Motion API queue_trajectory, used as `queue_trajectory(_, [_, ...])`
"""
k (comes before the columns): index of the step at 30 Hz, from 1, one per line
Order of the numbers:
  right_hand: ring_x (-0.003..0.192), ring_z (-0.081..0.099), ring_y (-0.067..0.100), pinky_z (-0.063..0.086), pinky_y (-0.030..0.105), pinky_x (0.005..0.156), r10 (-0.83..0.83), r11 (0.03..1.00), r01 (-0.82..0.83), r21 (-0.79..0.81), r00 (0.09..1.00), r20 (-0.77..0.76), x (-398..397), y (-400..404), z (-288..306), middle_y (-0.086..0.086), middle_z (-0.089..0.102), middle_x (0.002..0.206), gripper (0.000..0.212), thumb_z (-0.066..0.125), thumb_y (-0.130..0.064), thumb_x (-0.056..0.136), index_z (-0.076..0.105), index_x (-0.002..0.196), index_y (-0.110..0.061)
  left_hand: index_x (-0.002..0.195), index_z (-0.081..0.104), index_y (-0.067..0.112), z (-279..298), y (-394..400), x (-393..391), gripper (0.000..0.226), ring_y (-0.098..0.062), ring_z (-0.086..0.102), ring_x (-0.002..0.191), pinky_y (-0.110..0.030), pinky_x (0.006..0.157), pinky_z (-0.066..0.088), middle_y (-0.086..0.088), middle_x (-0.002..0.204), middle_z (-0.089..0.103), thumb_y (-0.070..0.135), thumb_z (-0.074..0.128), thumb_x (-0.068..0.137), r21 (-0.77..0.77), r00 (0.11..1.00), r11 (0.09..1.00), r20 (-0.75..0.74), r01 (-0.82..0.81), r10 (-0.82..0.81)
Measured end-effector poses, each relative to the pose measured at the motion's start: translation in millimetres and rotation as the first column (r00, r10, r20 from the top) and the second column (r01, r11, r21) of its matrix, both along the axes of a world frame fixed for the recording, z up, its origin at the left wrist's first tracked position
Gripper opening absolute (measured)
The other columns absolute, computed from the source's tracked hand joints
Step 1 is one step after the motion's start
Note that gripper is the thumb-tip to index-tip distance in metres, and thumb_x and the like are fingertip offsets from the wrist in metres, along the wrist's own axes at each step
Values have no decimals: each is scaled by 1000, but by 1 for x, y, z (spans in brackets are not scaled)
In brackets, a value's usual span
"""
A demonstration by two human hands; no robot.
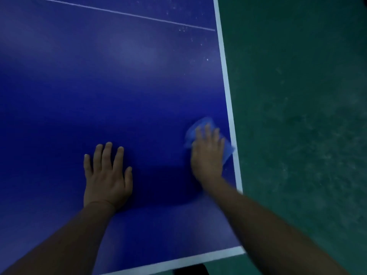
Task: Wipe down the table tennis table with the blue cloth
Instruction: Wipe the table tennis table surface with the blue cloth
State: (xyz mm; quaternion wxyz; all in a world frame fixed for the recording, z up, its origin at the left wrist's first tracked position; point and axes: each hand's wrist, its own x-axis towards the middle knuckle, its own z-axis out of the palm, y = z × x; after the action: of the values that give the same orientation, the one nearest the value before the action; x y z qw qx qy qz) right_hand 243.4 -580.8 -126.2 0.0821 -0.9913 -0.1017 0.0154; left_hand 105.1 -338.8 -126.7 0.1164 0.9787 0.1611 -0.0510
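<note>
The table tennis table (111,92) fills most of the view, deep blue with white edge lines. Close to its right edge lies the light blue cloth (200,124), partly hidden under my right hand (207,153). That hand presses flat on the cloth with straight fingers and looks motion-blurred. My left hand (107,175) rests flat on the bare table surface, fingers spread, a forearm's width to the left of the cloth.
White specks of dust (186,30) dot the table at the far right, near a thin white centre line (123,13). A dark green floor (301,116) lies beyond the right edge. The table's near corner (239,250) is at the lower right.
</note>
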Motion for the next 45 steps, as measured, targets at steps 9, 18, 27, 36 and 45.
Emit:
queue_trajectory(9, [145,33,40,32,64,112,562,823,-563,-74,826,-33,50,-73,0,9,39,157,54,38,-30,93,41,147,-24,148,45,6,4,0,5,68,-38,24,148,-53,121,7,-19,157,35,46,26,96,95,1000,995,9,-20,19])
queue_trajectory(18, [152,20,30,15,54,122,917,394,-915,88,385,-101,-33,-129,2,3,28,163,56,43,-32,96,37,152,-28,150,38,10,3,-107,42,66,-32,10,154,-52,124,1,-16,163,23,49,25,99,-62,800,810,128,-584,587])
queue_trajectory(27, [154,4,35,4,52,125,519,850,-524,-47,850,-89,157,-66,6,8,10,168,53,24,-32,108,22,159,-20,156,28,17,-2,-114,48,64,-26,0,155,-50,125,-4,-10,167,13,47,23,100,-35,789,794,98,-607,607])
queue_trajectory(36, [151,19,38,17,57,121,698,702,-703,-114,711,-82,173,-43,-1,9,23,165,56,23,-33,102,32,156,-20,156,30,18,-4,-111,49,67,-25,1,155,-49,125,-5,-8,167,16,48,18,98,-33,795,799,77,-601,601])
queue_trajectory(45, [155,1,30,0,50,123,742,668,-744,29,663,-96,118,39,9,6,8,168,54,31,-34,107,24,158,-18,155,35,17,-10,-108,47,66,-26,7,155,-53,124,1,-9,165,23,47,19,99,-21,797,802,103,-597,595])
